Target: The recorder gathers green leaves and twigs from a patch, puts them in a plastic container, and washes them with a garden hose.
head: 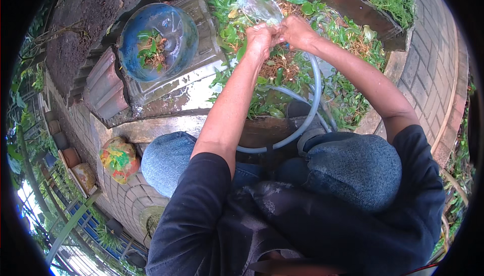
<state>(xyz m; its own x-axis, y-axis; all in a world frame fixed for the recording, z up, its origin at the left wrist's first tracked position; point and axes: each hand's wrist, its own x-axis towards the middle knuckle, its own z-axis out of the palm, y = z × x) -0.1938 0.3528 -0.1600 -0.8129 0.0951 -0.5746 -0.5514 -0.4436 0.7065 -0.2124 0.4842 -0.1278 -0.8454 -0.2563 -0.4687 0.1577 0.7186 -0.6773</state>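
My left hand and my right hand meet at the end of a grey-blue hose, fingers closed around it. The hose mouth itself is hidden by my fingers. A fan of water sprays from between the hands, away from me. It falls over leafy green plants with tangled brown roots, spread on the wet ground below and around my hands. From my right hand the hose curves down past my shoe and loops beneath my forearms.
A blue round basin at the left holds a little water and a rooted plant clump. Corrugated tile pieces lie beside it. A knotted plastic bag sits by my left knee. Brick paving runs along the right.
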